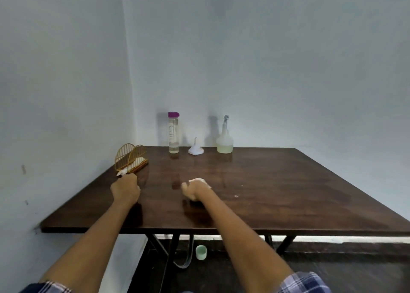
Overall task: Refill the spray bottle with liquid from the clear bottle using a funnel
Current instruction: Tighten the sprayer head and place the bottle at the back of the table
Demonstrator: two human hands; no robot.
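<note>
A tall clear bottle (173,134) with a purple cap stands at the table's far edge; a little liquid shows at its bottom. To its right a white funnel (195,148) lies mouth down, spout up. Further right stands the spray bottle (225,138), with pale liquid low in its round body. My left hand (125,188) grips a white tissue (122,172) in front of the holder. My right hand (195,189) holds a crumpled white tissue (203,180) against the table top, well in front of the bottles.
A gold wire napkin holder (131,157) with white tissues stands at the table's left edge, next to the wall. The brown table (288,192) sits in a room corner. A small white speck (236,196) lies on the table. A green cup (201,252) stands on the floor below.
</note>
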